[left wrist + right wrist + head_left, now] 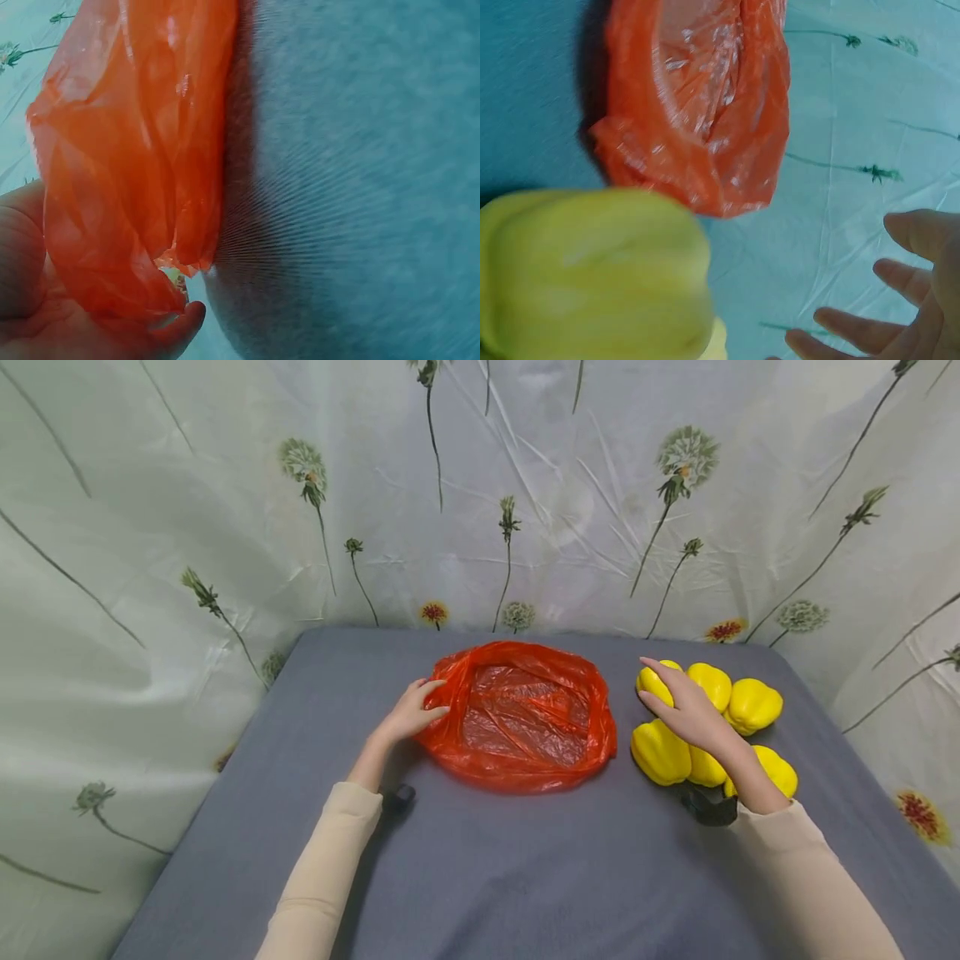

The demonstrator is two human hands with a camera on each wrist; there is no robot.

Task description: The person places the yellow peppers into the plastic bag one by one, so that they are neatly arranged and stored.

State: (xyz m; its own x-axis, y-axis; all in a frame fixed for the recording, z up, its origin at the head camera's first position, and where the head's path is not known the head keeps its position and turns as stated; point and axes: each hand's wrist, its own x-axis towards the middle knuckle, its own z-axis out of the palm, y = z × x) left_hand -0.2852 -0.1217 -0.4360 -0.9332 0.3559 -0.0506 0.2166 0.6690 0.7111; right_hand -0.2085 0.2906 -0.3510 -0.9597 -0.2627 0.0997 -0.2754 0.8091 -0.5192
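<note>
A red plastic bag (525,781) lies spread on the grey-covered table, its mouth facing up and its rim folded into a loose ring. My left hand (411,710) is at the bag's left side, thumb and fingers spread against the rim. In the left wrist view the red plastic (142,165) covers part of the palm, with one fingertip showing below. At the right, my right hand (686,706) hovers over several yellow bell peppers (660,753), fingers apart and holding nothing. One yellow bell pepper (600,277) fills the lower left of the right wrist view, apart from the fingers.
Grey cloth (480,877) covers the table. A pale curtain (465,560) with printed dandelions hangs behind it and along both sides. The peppers stand in two loose rows near the table's right side. Small dark devices (708,807) sit at the wrists.
</note>
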